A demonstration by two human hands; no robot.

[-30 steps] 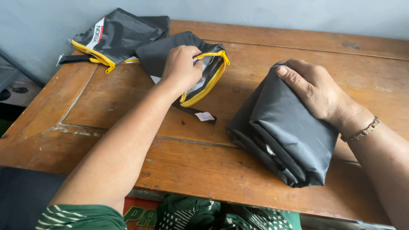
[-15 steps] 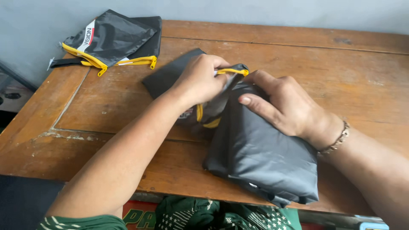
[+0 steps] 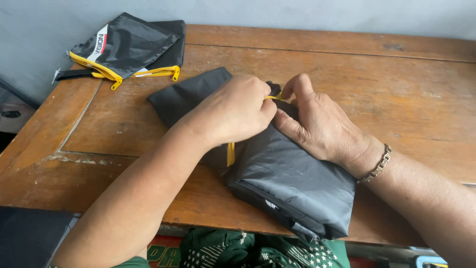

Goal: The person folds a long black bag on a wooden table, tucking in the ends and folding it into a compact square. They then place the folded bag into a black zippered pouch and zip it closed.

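One brown wooden desk [image 3: 396,99] carries everything. Three black fabric pouches with yellow zippers lie on it: two stacked flat at the far left corner [image 3: 131,47], and one [image 3: 186,97] under the hands. One folded dark grey fabric bundle [image 3: 292,188] lies at the near edge. Two hands show, left [image 3: 230,111] and right [image 3: 320,124], with one metal chain bracelet [image 3: 378,164].

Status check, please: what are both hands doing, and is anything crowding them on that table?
Left hand grips pouch mouth. Right hand presses folded grey bundle at that mouth. Spare pouches lie far corner, apart.
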